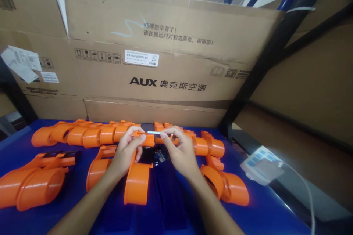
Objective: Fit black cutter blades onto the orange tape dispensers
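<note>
My left hand (129, 150) pinches an orange plastic piece (149, 140) by its slim upper end. Below that hand shows a wide orange cuff (137, 185); whether it joins the pinched piece I cannot tell. Between thumb and fingers of my right hand (180, 150) is the end of a small white toothed strip (153, 132). The strip lies level, its other end close to the orange piece. Small dark parts (158, 157), too blurred to name, sit behind and below my hands.
Rows of similar orange cuffs (92, 137) cover the back of the blue table (91, 214). Others lie at left (41, 187) and right (234, 189). A large cardboard box (110, 91) stands behind. A white device with a cable (261, 165) hangs at the right edge by a dark post (256, 66).
</note>
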`<state>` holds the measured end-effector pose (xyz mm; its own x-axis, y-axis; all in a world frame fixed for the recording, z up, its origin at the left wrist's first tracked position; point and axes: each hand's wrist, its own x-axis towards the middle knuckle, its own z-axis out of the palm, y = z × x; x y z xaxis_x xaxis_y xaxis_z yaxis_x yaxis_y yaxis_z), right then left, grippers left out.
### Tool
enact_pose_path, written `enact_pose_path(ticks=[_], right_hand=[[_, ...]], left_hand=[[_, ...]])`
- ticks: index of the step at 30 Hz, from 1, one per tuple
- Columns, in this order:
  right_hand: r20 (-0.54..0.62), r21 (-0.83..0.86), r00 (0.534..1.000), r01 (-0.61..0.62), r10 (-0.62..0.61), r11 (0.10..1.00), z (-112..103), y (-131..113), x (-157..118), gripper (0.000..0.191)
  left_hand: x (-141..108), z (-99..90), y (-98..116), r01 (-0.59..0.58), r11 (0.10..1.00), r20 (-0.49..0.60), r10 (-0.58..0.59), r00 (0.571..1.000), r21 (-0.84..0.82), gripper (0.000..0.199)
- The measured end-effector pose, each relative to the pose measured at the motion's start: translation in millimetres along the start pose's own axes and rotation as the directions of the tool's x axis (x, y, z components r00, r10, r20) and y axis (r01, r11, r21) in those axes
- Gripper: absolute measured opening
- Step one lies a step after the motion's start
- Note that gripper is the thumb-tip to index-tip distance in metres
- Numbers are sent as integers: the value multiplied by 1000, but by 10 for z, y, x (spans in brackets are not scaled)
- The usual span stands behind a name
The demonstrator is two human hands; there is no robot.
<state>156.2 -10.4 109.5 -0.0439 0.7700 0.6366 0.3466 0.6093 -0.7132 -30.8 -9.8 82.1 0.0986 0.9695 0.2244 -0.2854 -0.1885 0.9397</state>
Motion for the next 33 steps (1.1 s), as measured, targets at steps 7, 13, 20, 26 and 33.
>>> enact_pose_path(ticks=[7,13,20,26,33], right_hand=[[-240,32,966,-91,96,995,-150,122,79,17],[41,-225,995,-77,89,971,-117,147,37,10],[241,-408,957,-48,158,912,-39,142,-23,13],[336,-512,926,25,173,858,-12,98,-34,17],[395,-539,900,65,184,840,-30,92,-44,14]], left_hand=[[69,-109,80,-63,988,-193,35,980,-138,30],[97,-158,128,28,949,-193,-93,977,-314,35],[87,-135,154,35,955,-231,-107,967,-294,34],[66,-101,152,-9,970,-250,-54,967,-241,31],[56,-59,158,-34,971,-244,-25,969,-235,32]])
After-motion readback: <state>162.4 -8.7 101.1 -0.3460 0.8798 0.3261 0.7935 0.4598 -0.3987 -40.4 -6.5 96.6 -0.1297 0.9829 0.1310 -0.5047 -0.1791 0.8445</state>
